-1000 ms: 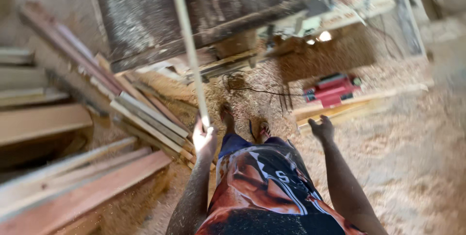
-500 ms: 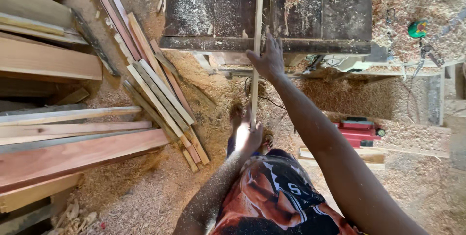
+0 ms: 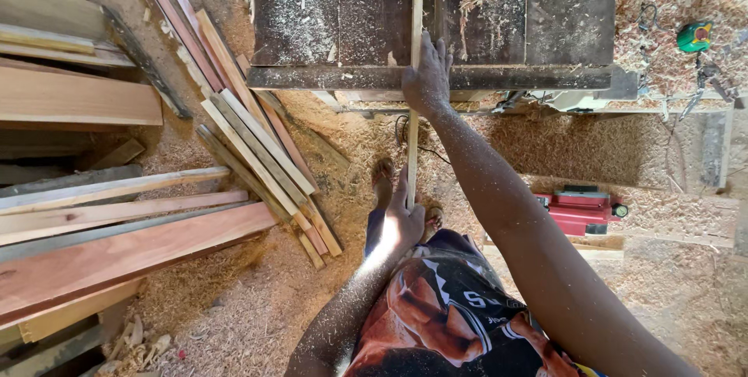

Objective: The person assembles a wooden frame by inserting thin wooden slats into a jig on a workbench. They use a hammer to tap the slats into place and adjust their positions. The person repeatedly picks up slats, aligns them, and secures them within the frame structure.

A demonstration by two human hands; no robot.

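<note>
**A:** Thin strip (image 3: 414,73) ran straight up the frame, near end down by the feet, far end lying across the dark saw surface (image 3: 343,77). Lots of sawdust and shavings all over that top.

**B:** Left hand (image 3: 404,220)?

**A:** Closed around the near end of the strip, fingers wrapped, firm hold. Sat low, just above the shorts, with a sandalled foot (image 3: 382,176) right beside it.

**B:** And the right hand (image 3: 427,77)?

**A:** Stretched out to the front edge of the surface, fingers spread flat, pressed against the strip's right side. Open, not wrapped around anything. Arm dusted with sawdust.

**B:** Anything else around?

**A:** Bundle of slats (image 3: 261,151) leaned at an angle on the floor to the left of the strip, well apart from both hands. Wider planks (image 3: 117,244) stacked further left. Red power tool (image 3: 580,209) on the sawdust to the right, below the arm. Green tape measure (image 3: 693,36) up in the top right corner among shavings.
</note>
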